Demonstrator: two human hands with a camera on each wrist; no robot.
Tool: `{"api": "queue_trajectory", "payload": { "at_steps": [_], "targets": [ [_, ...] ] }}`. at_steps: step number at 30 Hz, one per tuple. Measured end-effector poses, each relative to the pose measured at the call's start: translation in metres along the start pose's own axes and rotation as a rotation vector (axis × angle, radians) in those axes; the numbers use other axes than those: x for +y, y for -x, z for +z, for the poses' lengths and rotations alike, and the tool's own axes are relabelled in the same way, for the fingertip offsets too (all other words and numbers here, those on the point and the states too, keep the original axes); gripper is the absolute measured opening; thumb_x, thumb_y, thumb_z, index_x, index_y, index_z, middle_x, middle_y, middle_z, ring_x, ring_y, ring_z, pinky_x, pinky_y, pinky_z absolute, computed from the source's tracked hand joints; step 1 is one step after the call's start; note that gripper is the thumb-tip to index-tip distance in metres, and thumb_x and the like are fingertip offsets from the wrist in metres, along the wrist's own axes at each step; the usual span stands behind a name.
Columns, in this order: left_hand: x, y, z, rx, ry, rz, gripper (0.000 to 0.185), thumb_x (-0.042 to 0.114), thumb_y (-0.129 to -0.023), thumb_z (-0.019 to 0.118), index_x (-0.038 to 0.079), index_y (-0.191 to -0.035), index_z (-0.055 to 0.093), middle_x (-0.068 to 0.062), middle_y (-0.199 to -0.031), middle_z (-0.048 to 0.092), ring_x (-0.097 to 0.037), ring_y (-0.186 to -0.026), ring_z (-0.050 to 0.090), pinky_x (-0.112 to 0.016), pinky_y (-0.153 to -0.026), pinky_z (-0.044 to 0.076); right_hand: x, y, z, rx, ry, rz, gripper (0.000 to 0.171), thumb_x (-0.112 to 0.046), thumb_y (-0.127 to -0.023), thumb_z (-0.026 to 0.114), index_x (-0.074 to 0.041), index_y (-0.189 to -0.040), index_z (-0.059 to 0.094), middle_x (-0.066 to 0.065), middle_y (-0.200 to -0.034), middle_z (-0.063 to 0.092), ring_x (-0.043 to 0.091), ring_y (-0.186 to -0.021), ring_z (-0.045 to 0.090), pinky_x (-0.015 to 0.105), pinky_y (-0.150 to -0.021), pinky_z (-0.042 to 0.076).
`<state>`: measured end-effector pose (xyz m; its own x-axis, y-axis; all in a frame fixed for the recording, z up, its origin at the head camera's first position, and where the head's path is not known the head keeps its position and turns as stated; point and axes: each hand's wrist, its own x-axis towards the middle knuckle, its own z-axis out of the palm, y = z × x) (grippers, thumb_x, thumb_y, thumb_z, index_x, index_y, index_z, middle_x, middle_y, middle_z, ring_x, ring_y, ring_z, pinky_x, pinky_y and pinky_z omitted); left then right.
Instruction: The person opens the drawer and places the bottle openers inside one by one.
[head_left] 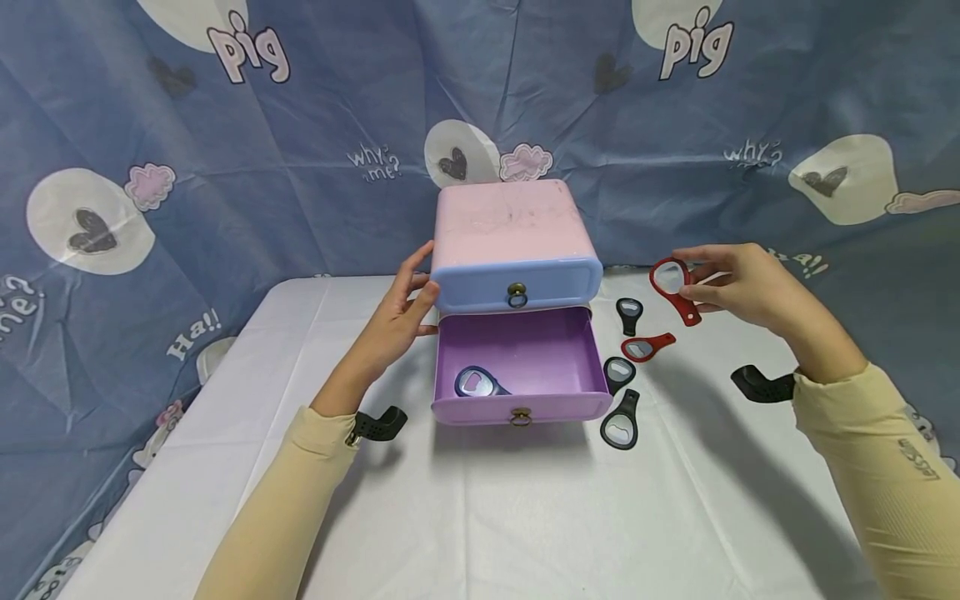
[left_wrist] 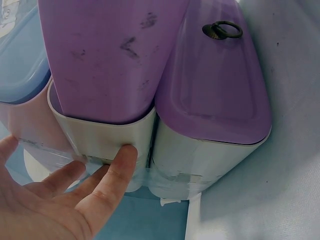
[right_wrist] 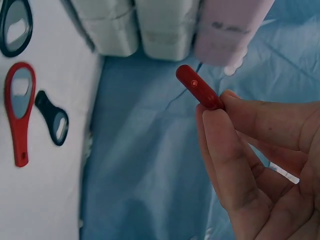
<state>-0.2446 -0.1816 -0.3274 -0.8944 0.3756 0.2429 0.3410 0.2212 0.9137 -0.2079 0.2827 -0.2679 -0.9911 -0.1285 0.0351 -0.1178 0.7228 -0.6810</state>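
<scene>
A stacked drawer unit with a pink top [head_left: 513,223] and a blue upper drawer [head_left: 476,287] stands on the table. Below, a purple drawer [head_left: 555,408] is pulled out, and a dark blue bottle opener [head_left: 472,382] lies inside near its front. My left hand [head_left: 393,318] rests its spread fingers against the unit's left side; in the left wrist view fingertips meet a whitish casing [left_wrist: 110,135]. To the right of the unit and above the table, my right hand [head_left: 750,283] pinches a red bottle opener [head_left: 687,312] between thumb and fingers. The right wrist view shows that opener [right_wrist: 195,85] edge-on.
Right of the drawers lie another red bottle opener [head_left: 660,341] and several black ones, including one close to the front [head_left: 619,431]. A lower purple drawer [left_wrist: 215,85] is closed. Behind the white table [head_left: 525,517] hangs a blue printed cloth [head_left: 315,108].
</scene>
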Motion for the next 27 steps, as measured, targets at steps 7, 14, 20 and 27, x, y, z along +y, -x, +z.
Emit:
{"api": "queue_trajectory", "payload": {
  "at_steps": [7,14,20,27],
  "targets": [
    [0.000,0.000,0.000,-0.001,-0.002,-0.003,0.065,0.056,-0.111,0.050,0.051,-0.168,0.020,-0.019,-0.162,0.040,-0.043,-0.144,0.053,-0.068,-0.101,0.058,-0.021,0.008,0.003,0.008,0.019,-0.039,0.059,-0.009,-0.102,0.075,-0.007,-0.157,0.055,0.023,-0.125,0.071,-0.004,-0.083,0.074,0.023,-0.078,0.065],
    [-0.001,0.000,0.000,-0.001,0.001,-0.005,0.065,0.057,-0.110,0.050,0.052,-0.168,0.020,-0.019,-0.162,0.040,-0.043,-0.144,0.053,-0.069,-0.101,0.057,-0.042,0.015,0.007,0.023,0.056,-0.072,0.056,-0.014,-0.100,0.078,-0.015,-0.154,0.060,0.018,-0.122,0.074,-0.004,-0.085,0.074,0.018,-0.077,0.063],
    [-0.001,0.000,0.000,-0.004,0.007,-0.002,0.066,0.057,-0.110,0.050,0.051,-0.168,0.020,-0.019,-0.162,0.040,-0.043,-0.145,0.053,-0.069,-0.101,0.057,-0.058,0.020,0.011,0.044,0.049,-0.094,0.056,-0.012,-0.099,0.079,-0.019,-0.151,0.061,0.015,-0.118,0.075,-0.001,-0.084,0.075,0.020,-0.077,0.064],
    [-0.003,-0.001,-0.001,-0.003,0.007,0.003,0.067,0.060,-0.109,0.051,0.051,-0.168,0.020,-0.019,-0.163,0.040,-0.044,-0.145,0.052,-0.069,-0.101,0.058,-0.073,0.023,0.018,0.058,0.058,-0.133,0.053,-0.010,-0.097,0.081,-0.020,-0.146,0.063,0.013,-0.113,0.076,0.003,-0.082,0.077,0.019,-0.075,0.062]
  ]
}}
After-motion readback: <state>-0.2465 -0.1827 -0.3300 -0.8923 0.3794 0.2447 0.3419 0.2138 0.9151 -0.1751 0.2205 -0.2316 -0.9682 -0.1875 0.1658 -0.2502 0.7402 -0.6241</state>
